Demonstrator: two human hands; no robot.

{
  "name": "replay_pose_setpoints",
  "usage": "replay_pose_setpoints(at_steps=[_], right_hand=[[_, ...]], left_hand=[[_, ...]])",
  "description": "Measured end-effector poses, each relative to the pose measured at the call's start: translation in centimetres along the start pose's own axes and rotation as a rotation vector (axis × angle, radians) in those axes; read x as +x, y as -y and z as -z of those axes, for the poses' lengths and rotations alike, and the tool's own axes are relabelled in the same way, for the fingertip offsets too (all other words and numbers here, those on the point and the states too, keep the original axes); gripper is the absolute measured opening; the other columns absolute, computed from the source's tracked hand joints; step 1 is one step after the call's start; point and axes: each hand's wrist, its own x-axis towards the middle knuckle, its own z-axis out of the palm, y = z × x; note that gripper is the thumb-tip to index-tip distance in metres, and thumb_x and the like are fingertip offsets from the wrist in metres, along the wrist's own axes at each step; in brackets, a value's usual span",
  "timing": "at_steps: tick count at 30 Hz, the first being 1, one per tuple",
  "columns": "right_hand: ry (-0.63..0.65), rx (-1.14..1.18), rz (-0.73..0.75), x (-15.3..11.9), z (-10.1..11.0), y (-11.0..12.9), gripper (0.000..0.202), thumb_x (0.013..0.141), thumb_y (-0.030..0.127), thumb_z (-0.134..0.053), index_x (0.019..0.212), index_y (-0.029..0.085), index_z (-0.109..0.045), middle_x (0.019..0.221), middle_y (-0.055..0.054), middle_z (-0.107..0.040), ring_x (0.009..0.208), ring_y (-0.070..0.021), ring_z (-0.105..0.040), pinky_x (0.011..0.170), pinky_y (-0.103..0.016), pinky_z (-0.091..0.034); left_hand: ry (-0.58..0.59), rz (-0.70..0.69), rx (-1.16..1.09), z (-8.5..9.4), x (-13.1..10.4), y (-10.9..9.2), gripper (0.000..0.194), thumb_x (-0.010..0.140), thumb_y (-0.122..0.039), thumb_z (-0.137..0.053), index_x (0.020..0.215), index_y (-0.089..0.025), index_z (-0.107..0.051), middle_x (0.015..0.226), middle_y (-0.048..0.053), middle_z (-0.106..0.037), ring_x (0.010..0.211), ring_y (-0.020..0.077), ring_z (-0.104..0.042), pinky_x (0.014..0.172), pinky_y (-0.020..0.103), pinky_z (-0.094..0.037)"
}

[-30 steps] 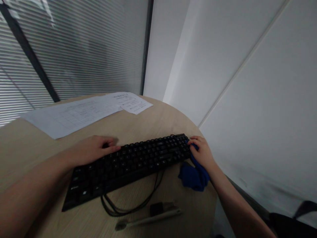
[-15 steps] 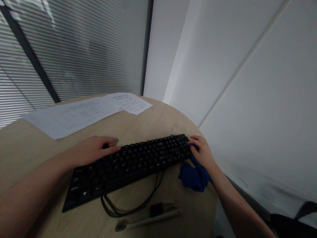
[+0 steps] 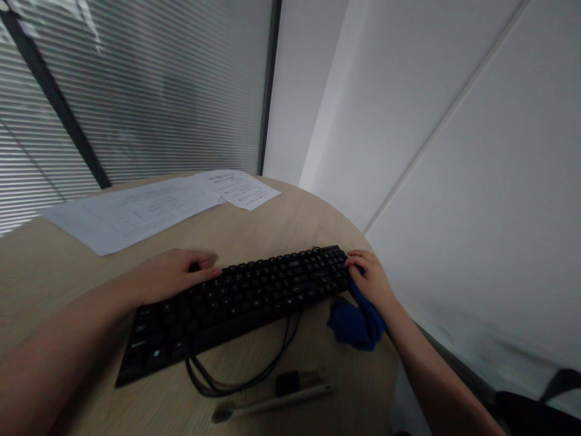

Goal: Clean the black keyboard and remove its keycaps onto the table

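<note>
A black keyboard (image 3: pixel 254 290) lies at a slant across the table. My left hand (image 3: pixel 181 275) is closed over its far edge toward the left, thumb lying on the keys and the other fingers partly hidden behind. At the keyboard's right end, my right hand (image 3: pixel 370 275) pinches a blue cloth (image 3: pixel 356 327) against the side edge. The loose part of the cloth hangs down in a bunch on the tabletop below that hand.
Nearer to me lie the looped black cable (image 3: pixel 236 390), a toothbrush (image 3: pixel 276 401) and a small black block (image 3: pixel 287 383). Printed papers (image 3: pixel 154 209) cover the far left of the round wooden table (image 3: pixel 308 218). A white wall (image 3: pixel 454 200) stands close on the right.
My right fingertips have shifted very slightly right with the cloth, at the keyboard's end. My left hand stays where it was.
</note>
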Motion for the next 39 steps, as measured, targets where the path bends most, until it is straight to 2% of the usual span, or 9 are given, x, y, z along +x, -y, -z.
replay_pose_setpoints(at_steps=[3, 9, 14, 21, 28, 31, 36, 39], right_hand=[[-0.017, 0.007, -0.004, 0.0, 0.1, 0.0, 0.018, 0.084, 0.019, -0.053, 0.079, 0.024, -0.07, 0.107, -0.009, -0.069, 0.107, -0.0274, -0.063, 0.1, -0.05, -0.048], [-0.122, 0.077, -0.11, 0.1, 0.0, -1.2, 0.022, 0.092, 0.029, -0.05, 0.095, 0.022, -0.071, 0.1, -0.01, -0.071, 0.1, -0.028, -0.064, 0.097, -0.049, -0.05], [-0.039, 0.1, -0.126, 0.3, -0.2, -1.7, 0.023, 0.092, 0.032, -0.051, 0.095, 0.025, -0.073, 0.104, -0.008, -0.072, 0.104, -0.0273, -0.064, 0.1, -0.049, -0.049], [-0.039, 0.04, -0.101, 0.2, 0.0, -1.1, 0.023, 0.085, 0.024, -0.05, 0.078, 0.024, -0.071, 0.103, -0.008, -0.071, 0.103, -0.0265, -0.065, 0.1, -0.049, -0.049], [-0.027, 0.053, -0.137, 0.1, -0.4, -1.6, 0.028, 0.092, 0.035, -0.053, 0.098, 0.025, -0.078, 0.114, -0.011, -0.071, 0.109, -0.0273, -0.065, 0.102, -0.051, -0.049], [-0.025, 0.069, -0.138, 0.1, -0.5, -1.8, 0.029, 0.092, 0.036, -0.053, 0.101, 0.026, -0.079, 0.115, -0.01, -0.071, 0.109, -0.027, -0.066, 0.102, -0.051, -0.049], [-0.07, 0.043, -0.117, 0.0, -0.2, -1.5, 0.024, 0.087, 0.028, -0.053, 0.083, 0.025, -0.077, 0.108, -0.009, -0.072, 0.103, -0.0266, -0.066, 0.101, -0.05, -0.05], [-0.072, 0.019, -0.12, -0.1, 0.0, -1.3, 0.023, 0.086, 0.027, -0.053, 0.078, 0.024, -0.075, 0.104, -0.01, -0.072, 0.101, -0.0271, -0.066, 0.099, -0.05, -0.049]], left_hand=[[-0.007, 0.019, 0.004, 0.0, 0.0, -0.1, 0.056, 0.088, -0.071, -0.042, 0.072, -0.02, -0.057, 0.068, 0.002, -0.064, 0.067, 0.019, -0.057, 0.064, 0.031, -0.033], [-0.004, 0.014, 0.01, 0.2, 0.0, -0.2, 0.057, 0.087, -0.073, -0.041, 0.073, -0.02, -0.058, 0.069, 0.003, -0.065, 0.068, 0.02, -0.058, 0.065, 0.031, -0.034], [-0.009, 0.007, 0.006, 0.2, 0.0, -0.4, 0.056, 0.088, -0.072, -0.041, 0.073, -0.02, -0.058, 0.069, 0.002, -0.064, 0.068, 0.0194, -0.057, 0.064, 0.03, -0.033], [0.003, 0.016, 0.03, 0.1, 0.0, 0.1, 0.057, 0.09, -0.072, -0.041, 0.074, -0.02, -0.058, 0.07, 0.002, -0.065, 0.069, 0.0189, -0.058, 0.065, 0.03, -0.034], [0.014, 0.009, 0.023, 0.0, 0.0, 0.0, 0.057, 0.09, -0.073, -0.039, 0.075, -0.02, -0.057, 0.071, 0.002, -0.065, 0.071, 0.0197, -0.059, 0.066, 0.031, -0.035], [0.007, 0.009, 0.002, 0.0, 0.0, 0.1, 0.056, 0.088, -0.072, -0.042, 0.074, -0.02, -0.059, 0.071, 0.003, -0.065, 0.07, 0.02, -0.058, 0.066, 0.031, -0.034], [0.005, 0.022, 0.01, 0.1, 0.0, 0.0, 0.056, 0.088, -0.072, -0.042, 0.073, -0.02, -0.058, 0.07, 0.002, -0.064, 0.069, 0.0197, -0.058, 0.065, 0.031, -0.034], [0.009, 0.015, 0.02, 0.2, 0.0, -0.2, 0.056, 0.089, -0.071, -0.04, 0.073, -0.02, -0.057, 0.07, 0.003, -0.064, 0.069, 0.0196, -0.058, 0.065, 0.032, -0.035]])
